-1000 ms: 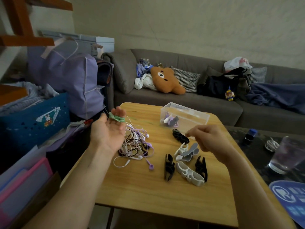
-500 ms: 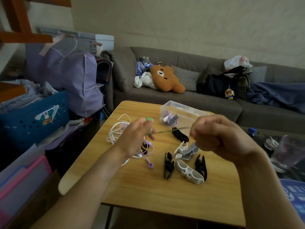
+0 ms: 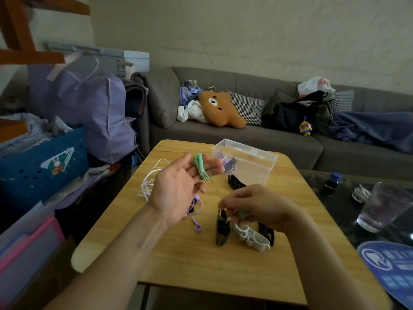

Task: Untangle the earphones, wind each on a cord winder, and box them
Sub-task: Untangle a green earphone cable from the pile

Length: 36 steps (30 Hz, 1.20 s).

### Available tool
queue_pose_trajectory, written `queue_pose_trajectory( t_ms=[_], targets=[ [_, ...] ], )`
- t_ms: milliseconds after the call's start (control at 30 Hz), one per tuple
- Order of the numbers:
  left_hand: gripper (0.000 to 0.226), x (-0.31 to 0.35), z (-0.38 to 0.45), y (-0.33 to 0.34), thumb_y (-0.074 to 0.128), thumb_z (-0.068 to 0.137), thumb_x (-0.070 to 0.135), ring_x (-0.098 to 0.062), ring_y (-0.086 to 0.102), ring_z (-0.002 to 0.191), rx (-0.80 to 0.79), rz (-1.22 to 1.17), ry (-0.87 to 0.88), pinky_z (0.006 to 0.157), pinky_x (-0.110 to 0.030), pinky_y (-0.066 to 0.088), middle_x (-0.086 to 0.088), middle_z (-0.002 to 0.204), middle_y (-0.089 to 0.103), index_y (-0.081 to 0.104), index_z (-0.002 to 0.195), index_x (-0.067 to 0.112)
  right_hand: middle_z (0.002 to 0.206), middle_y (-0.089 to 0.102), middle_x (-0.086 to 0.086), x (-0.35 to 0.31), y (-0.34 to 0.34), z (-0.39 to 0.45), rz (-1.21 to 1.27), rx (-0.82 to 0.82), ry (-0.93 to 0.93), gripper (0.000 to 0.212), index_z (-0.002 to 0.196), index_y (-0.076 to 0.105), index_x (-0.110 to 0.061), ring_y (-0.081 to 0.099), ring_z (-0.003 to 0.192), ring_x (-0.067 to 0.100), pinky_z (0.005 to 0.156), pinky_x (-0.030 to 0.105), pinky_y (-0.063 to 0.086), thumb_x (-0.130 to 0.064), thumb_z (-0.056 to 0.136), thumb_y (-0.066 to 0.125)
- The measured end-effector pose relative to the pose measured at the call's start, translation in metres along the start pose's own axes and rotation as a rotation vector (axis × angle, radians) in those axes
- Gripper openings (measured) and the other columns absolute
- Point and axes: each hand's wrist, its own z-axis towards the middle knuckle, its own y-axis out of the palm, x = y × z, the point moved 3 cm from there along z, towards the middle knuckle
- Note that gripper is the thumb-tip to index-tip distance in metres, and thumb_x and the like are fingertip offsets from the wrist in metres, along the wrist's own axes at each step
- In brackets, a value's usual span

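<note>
Holding: the left hand [image 3: 178, 189] is turning its palm up above the table [image 3: 201, 260], and a green cord [image 3: 200, 166] is lying wound in a small bundle across its fingers.
Left fingers: they are staying nearly straight and close together, carrying the bundle; the thumb is lying free beside them.
Right hand: the right hand [image 3: 252, 206] is hanging lower, over the winders, and its curled fingertips are pinching the loose green end of the cord.
Cord: a thin strand is running tight from the bundle down to the right hand.
Tangle: white and purple earphones [image 3: 152, 186] are lying on the table behind the left hand, partly hidden by it; one purple earbud [image 3: 197, 227] is showing near the wrist.
Winders: a black winder [image 3: 222, 229] and a white winder [image 3: 251, 238] are lying side by side under the right hand, with more black ones near them.
Box: the clear box [image 3: 245, 162] is standing at the far side of the table, and some wound earphones are resting inside it.
Beside: a glass [image 3: 384, 206] is standing on the dark table to the right.
</note>
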Motion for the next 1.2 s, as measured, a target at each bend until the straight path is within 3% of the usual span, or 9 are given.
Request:
queue_pose_trajectory(
  t_ms=[100, 167, 333, 500, 633, 733, 833, 1033, 1200],
  targets=[
    [0.049, -0.004, 0.001, -0.005, 0.051, 0.085, 0.041, -0.024, 0.062, 0.12, 0.013, 0.311, 0.066, 0.079, -0.036, 0.039, -0.007, 0.124, 0.069, 0.059, 0.123, 0.011, 0.08, 0.073, 0.001, -0.012, 0.017, 0.0, -0.089, -0.034, -0.024, 0.017, 0.099, 0.078, -0.011, 0.067, 0.068, 0.012, 0.062, 0.025, 0.051, -0.024, 0.095, 0.068],
    [0.055, -0.01, -0.004, -0.005, 0.055, 0.081, 0.049, -0.014, 0.061, 0.109, -0.062, 0.601, 0.051, 0.086, -0.035, 0.042, 0.004, 0.118, 0.066, 0.058, 0.126, 0.018, 0.077, 0.071, 0.001, -0.019, 0.022, -0.001, -0.088, -0.005, -0.057, 0.017, 0.099, 0.078, -0.01, 0.066, 0.067, 0.012, 0.059, 0.023, 0.051, -0.023, 0.094, 0.069],
    [0.029, -0.028, -0.013, 0.004, 0.045, 0.102, 0.045, -0.005, 0.05, 0.069, -0.2, 1.027, 0.004, 0.066, -0.036, 0.047, 0.012, 0.074, 0.055, 0.057, 0.093, 0.02, 0.07, 0.067, 0.007, -0.03, 0.014, -0.01, -0.111, 0.121, -0.074, 0.015, 0.091, 0.077, -0.001, 0.061, 0.059, 0.01, 0.054, 0.015, 0.047, -0.009, 0.093, 0.065],
    [0.035, -0.028, -0.011, 0.011, 0.036, 0.106, 0.038, -0.004, 0.051, 0.062, -0.176, 1.143, 0.105, 0.053, -0.024, 0.042, 0.006, 0.075, 0.059, 0.057, 0.088, 0.018, 0.064, 0.069, 0.005, -0.03, 0.008, -0.011, -0.062, 0.22, -0.051, 0.017, 0.083, 0.078, -0.003, 0.061, 0.054, 0.01, 0.062, 0.024, 0.055, -0.016, 0.092, 0.07],
    [0.036, -0.029, -0.009, 0.008, 0.033, 0.106, 0.04, 0.001, 0.048, 0.054, -0.119, 1.155, 0.104, 0.056, -0.032, 0.047, 0.008, 0.066, 0.053, 0.054, 0.079, 0.029, 0.07, 0.075, 0.007, -0.028, 0.004, -0.008, -0.073, 0.352, -0.099, 0.012, 0.084, 0.078, -0.011, 0.07, 0.059, 0.014, 0.079, 0.044, 0.061, -0.022, 0.085, 0.079],
    [0.041, -0.026, -0.009, 0.01, 0.031, 0.108, 0.037, 0.004, 0.049, 0.054, -0.099, 1.112, 0.1, 0.053, -0.025, 0.045, 0.017, 0.061, 0.057, 0.058, 0.077, 0.038, 0.07, 0.075, 0.006, -0.029, 0.002, -0.011, -0.007, 0.451, -0.199, 0.024, 0.095, 0.074, -0.01, 0.073, 0.061, 0.015, 0.065, 0.03, 0.062, -0.024, 0.078, 0.084],
    [0.052, -0.025, -0.007, 0.006, 0.034, 0.104, 0.046, -0.016, 0.048, 0.054, -0.03, 0.945, 0.081, 0.05, -0.033, 0.038, 0.0, 0.058, 0.056, 0.066, 0.076, 0.016, 0.069, 0.075, 0.002, -0.03, 0.01, -0.008, 0.018, 0.447, -0.278, 0.018, 0.094, 0.075, -0.012, 0.07, 0.06, 0.011, 0.059, 0.02, 0.057, -0.026, 0.083, 0.079],
    [0.053, -0.018, -0.004, 0.004, 0.042, 0.106, 0.03, -0.017, 0.035, 0.044, 0.172, 0.595, 0.026, 0.042, -0.023, 0.026, -0.005, 0.05, 0.043, 0.051, 0.06, 0.006, 0.079, 0.073, 0.001, -0.028, 0.03, 0.007, -0.136, 0.395, -0.396, 0.027, 0.093, 0.075, -0.023, 0.068, 0.071, 0.02, 0.065, 0.039, 0.058, -0.038, 0.101, 0.055],
    [0.058, -0.012, -0.005, -0.006, 0.051, 0.101, 0.032, -0.014, 0.034, 0.033, 0.416, 0.45, 0.067, 0.037, -0.02, 0.023, -0.005, 0.041, 0.043, 0.049, 0.048, 0.008, 0.09, 0.075, -0.008, -0.034, 0.047, 0.009, -0.107, 0.374, -0.562, 0.023, 0.112, 0.074, -0.023, 0.069, 0.089, 0.009, 0.078, 0.034, 0.057, -0.03, 0.103, 0.054]
  ],
)
